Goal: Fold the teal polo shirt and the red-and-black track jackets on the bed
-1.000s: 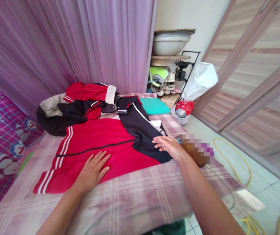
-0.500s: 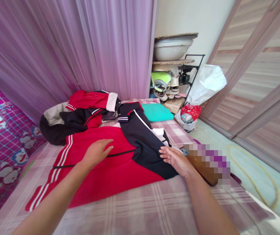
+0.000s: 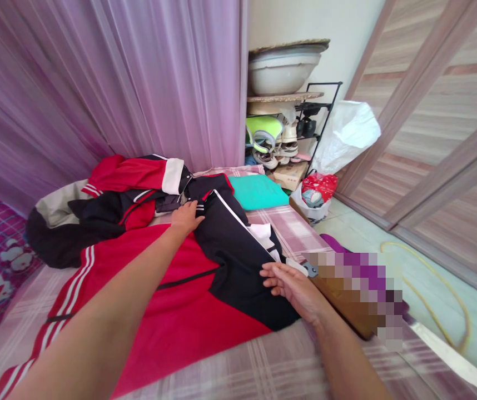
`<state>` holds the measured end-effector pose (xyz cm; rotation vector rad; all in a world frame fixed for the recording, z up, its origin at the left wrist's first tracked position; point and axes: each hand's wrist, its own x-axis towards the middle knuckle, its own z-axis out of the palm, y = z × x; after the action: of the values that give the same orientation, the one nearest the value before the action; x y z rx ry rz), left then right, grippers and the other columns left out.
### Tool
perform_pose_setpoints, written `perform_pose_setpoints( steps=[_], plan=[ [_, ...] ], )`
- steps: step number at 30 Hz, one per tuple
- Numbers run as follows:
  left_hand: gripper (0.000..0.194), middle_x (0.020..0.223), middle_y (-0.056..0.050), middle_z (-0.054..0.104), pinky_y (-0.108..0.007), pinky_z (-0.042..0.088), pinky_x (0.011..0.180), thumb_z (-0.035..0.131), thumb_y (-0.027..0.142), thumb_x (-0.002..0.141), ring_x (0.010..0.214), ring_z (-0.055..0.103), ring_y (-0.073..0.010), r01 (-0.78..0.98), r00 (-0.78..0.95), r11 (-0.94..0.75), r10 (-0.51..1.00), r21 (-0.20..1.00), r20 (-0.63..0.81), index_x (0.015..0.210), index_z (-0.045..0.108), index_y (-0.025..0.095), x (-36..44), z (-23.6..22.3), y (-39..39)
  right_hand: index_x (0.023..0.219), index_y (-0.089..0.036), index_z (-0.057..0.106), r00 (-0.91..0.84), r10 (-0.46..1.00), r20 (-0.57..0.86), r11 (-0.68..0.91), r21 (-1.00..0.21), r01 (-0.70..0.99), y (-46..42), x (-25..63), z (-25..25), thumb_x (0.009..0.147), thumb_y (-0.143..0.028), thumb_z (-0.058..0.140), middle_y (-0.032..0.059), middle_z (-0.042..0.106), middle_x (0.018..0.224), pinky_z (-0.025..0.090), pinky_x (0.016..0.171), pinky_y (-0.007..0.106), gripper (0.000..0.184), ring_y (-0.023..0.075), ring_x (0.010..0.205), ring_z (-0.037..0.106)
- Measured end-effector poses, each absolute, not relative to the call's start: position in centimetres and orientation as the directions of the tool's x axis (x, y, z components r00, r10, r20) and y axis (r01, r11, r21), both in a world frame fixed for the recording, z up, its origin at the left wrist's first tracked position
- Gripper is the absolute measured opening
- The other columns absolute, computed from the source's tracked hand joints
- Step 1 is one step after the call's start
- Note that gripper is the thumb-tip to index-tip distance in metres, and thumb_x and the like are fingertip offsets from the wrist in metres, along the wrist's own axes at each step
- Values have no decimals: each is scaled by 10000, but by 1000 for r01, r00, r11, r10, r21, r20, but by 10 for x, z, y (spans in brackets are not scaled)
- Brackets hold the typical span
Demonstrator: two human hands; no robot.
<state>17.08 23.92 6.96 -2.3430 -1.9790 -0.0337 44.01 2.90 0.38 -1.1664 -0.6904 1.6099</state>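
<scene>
A red and black jacket [image 3: 172, 316] with white stripes lies spread on the bed, its black sleeve [image 3: 230, 233] folded across it and pointing away from me. My left hand [image 3: 185, 218] is at the striped cuff at the far end of that sleeve, thumb and fingers closing on either side of it. Over the sleeve's right edge hovers my right hand [image 3: 291, 283], fingers loosely curled and apart, with nothing in it. White cloth [image 3: 262, 236] shows beside the sleeve.
More red, black and grey clothes [image 3: 109, 194] are heaped at the far left. A folded turquoise cloth [image 3: 257, 193] lies at the bed's far end. A phone in a brown case [image 3: 338, 289] rests at the right edge. Beyond stand a shoe rack [image 3: 322, 136] and bags [image 3: 316, 194].
My left hand has moved forward from above the red part to the sleeve's cuff. The right hand stays near the sleeve's edge. The view has shifted slightly.
</scene>
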Motion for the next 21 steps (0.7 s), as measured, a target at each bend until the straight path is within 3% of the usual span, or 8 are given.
perform_pose_setpoints(
  steps=[6,9,13,17,19,21],
  plan=[
    [414,1218,-177,685,-420,490,923,470,407,934,1136,647,-319,974,170,-162,985,-158,36,1256,555,162,178,74,256,930,-197,755,-70,927,-367,-367,-859,-357,28,439,6,687,-456,836,80,760,954,491,555,190,364,124,728,674],
    [368,1144,-181,715,-402,498,872,379,331,959,1080,676,-312,980,130,-120,990,-159,49,1228,568,164,175,85,259,936,-194,749,-63,930,-363,-361,-868,-341,28,438,6,678,-480,833,89,757,966,494,565,201,394,131,735,673],
    [387,1130,-164,722,-378,498,810,352,328,966,1035,686,-308,995,42,-26,985,-97,167,1274,543,193,150,116,256,1024,-200,727,-47,957,-286,-288,-924,-252,26,443,7,710,-524,784,102,744,1021,496,570,227,455,156,763,678],
    [406,1152,-104,707,-336,473,819,428,361,959,998,662,-252,999,35,-28,960,-29,277,1319,522,199,101,156,234,1141,-212,688,107,994,-21,-31,-995,92,24,459,5,772,-543,675,103,724,1049,505,581,283,496,202,804,677],
    [399,1119,-70,698,-303,455,834,457,355,961,949,629,-196,995,93,-98,945,-1,314,1307,534,171,74,175,217,1142,-223,689,205,964,167,77,-919,386,22,466,1,768,-523,655,98,712,1063,530,656,328,481,231,870,673],
    [368,1042,-43,687,-276,439,852,474,317,961,882,581,-145,987,142,-159,933,26,331,1260,569,126,48,189,199,1154,-243,690,191,926,327,136,-757,639,22,470,-3,773,-492,642,93,691,1128,543,777,375,458,257,980,658]
  ],
)
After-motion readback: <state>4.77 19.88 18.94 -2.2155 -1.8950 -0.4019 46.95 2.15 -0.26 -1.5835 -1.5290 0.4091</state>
